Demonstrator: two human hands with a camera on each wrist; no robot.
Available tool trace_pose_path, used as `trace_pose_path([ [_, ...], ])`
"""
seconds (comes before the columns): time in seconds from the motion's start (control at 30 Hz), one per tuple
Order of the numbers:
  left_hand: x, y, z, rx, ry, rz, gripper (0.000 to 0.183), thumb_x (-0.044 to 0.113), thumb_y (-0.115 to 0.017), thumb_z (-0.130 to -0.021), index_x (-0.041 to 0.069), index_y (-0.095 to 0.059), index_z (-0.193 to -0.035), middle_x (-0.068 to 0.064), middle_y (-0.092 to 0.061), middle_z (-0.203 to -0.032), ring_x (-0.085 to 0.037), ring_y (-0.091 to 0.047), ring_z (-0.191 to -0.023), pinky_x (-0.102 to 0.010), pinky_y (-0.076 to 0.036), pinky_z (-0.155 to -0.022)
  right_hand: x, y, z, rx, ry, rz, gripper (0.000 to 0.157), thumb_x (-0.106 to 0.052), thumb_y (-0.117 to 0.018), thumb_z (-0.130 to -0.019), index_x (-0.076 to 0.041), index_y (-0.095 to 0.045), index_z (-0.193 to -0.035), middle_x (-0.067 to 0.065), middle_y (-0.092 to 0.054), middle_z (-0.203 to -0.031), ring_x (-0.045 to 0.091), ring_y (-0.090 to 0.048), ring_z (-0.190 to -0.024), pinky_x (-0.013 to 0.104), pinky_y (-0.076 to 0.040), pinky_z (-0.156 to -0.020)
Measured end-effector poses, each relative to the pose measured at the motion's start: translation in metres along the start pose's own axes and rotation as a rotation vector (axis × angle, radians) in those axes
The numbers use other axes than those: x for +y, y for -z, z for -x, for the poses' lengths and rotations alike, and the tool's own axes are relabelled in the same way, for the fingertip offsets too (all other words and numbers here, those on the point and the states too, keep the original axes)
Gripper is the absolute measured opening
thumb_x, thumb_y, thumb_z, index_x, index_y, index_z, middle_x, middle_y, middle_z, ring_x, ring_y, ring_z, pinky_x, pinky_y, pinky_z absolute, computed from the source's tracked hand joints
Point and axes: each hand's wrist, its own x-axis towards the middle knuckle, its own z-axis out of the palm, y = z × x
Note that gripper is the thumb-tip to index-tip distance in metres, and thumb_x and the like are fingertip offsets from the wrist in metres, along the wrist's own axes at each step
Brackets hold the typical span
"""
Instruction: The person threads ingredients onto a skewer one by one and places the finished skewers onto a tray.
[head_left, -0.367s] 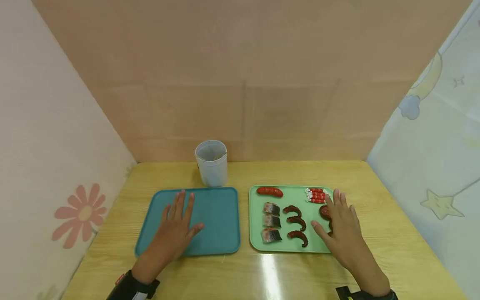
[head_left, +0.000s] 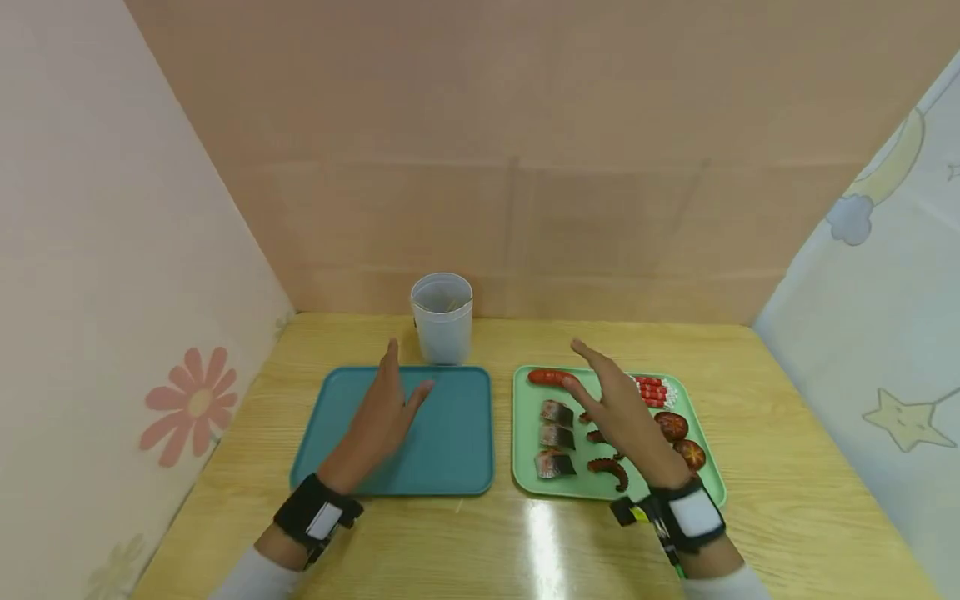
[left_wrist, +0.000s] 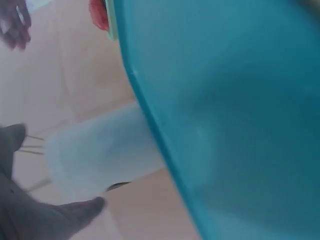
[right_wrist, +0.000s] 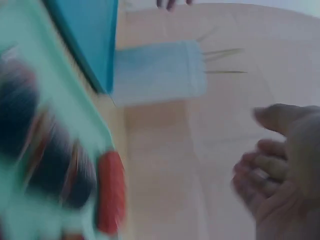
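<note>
Now | left hand (head_left: 381, 410) and right hand (head_left: 621, 412) are turning from palm-down to edge-on; both spreading apart, gripping nothing | sausage (head_left: 549, 377) is lying at back-left corner of green tray (head_left: 527, 467) | handling seemingly not beginning

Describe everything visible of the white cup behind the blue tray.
The white cup is smooth, plastic-looking and slightly tapered, with an open top. It stands upright on the wood-look table, just behind the blue tray; whether they touch is unclear. Several thin sticks lean inside, poking out. Neither the left hand nor the right hand touches it.
</note>
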Motion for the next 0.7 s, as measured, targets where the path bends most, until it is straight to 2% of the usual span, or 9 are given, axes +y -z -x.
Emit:
trace_pose_path([
  [0.1, 0.003, -0.008, -0.039, 0.078, 0.105, 0.229, 0.095, 0.054, -0.051, -0.094, 0.013, 0.007, -0.157, -0.018, -0.010, -0.161, -0.035, -0.021, -0.145, -0.053, -0.030, -0.110, -0.007, -0.027, -0.059, 0.010, 0.047, -0.181, 0.056, -0.034, -0.057, -0.096, -0.015, -0.044, -0.147, 0.012, -0.050, -0.145, 0.031, -0.050, -0.129, 0.047, -0.045, -0.100],
  [0.17, 0.001, -0.015, -0.057, 0.122, 0.141, 0.341, 0.102, 0.050, -0.061, -0.089, 0.013, 0.004, -0.157, -0.017, -0.013, -0.161, -0.032, -0.020, -0.146, -0.052, -0.028, -0.112, -0.010, -0.043, -0.088, 0.029, 0.080, -0.275, 0.053, -0.030, -0.061, -0.093, -0.014, -0.050, -0.142, 0.013, -0.054, -0.140, 0.028, -0.053, -0.125, 0.041, -0.046, -0.100],
  [0.23, 0.000, -0.024, -0.073, 0.162, 0.147, 0.423, 0.108, 0.044, -0.071, -0.083, 0.010, 0.001, -0.157, -0.018, -0.016, -0.160, -0.033, -0.019, -0.146, -0.052, -0.027, -0.112, -0.013, -0.057, -0.112, 0.045, 0.124, -0.341, 0.052, -0.023, -0.065, -0.090, -0.010, -0.053, -0.138, 0.015, -0.056, -0.136, 0.026, -0.055, -0.124, 0.037, -0.046, -0.101],
  [0.33, 0.001, -0.038, -0.093, 0.219, 0.161, 0.489, 0.119, 0.039, -0.081, -0.073, 0.005, -0.003, -0.156, -0.022, -0.018, -0.158, -0.038, -0.023, -0.143, -0.054, -0.028, -0.111, -0.015, -0.075, -0.140, 0.062, 0.215, -0.352, 0.052, -0.017, -0.070, -0.086, -0.004, -0.057, -0.134, 0.015, -0.058, -0.135, 0.027, -0.056, -0.122, 0.034, -0.046, -0.100],
  [0.47, 0.001, -0.053, -0.114, 0.275, 0.146, 0.506, 0.125, 0.032, -0.088, -0.064, 0.001, -0.007, -0.155, -0.026, -0.025, -0.152, -0.040, -0.033, -0.136, -0.054, -0.035, -0.107, -0.017, -0.092, -0.163, 0.074, 0.327, -0.289, 0.050, -0.014, -0.072, -0.083, -0.001, -0.061, -0.130, 0.015, -0.060, -0.132, 0.031, -0.055, -0.121, 0.037, -0.045, -0.101],
  [0.6, 0.000, -0.062, -0.126, 0.308, 0.079, 0.537, 0.116, 0.021, -0.091, -0.060, 0.002, -0.020, -0.151, -0.022, -0.041, -0.140, -0.036, -0.045, -0.124, -0.051, -0.041, -0.100, -0.020, -0.101, -0.172, 0.059, 0.402, -0.238, 0.037, -0.014, -0.068, -0.086, -0.004, -0.067, -0.122, 0.012, -0.065, -0.124, 0.027, -0.058, -0.117, 0.036, -0.045, -0.100],
  [0.7, 0.002, -0.066, -0.129, 0.325, 0.071, 0.564, 0.107, 0.016, -0.090, -0.060, 0.001, -0.030, -0.147, -0.021, -0.048, -0.135, -0.035, -0.050, -0.120, -0.049, -0.043, -0.099, -0.020, -0.104, -0.172, 0.051, 0.435, -0.219, 0.027, -0.013, -0.065, -0.089, -0.004, -0.071, -0.114, 0.008, -0.069, -0.113, 0.022, -0.062, -0.108, 0.030, -0.049, -0.094],
])
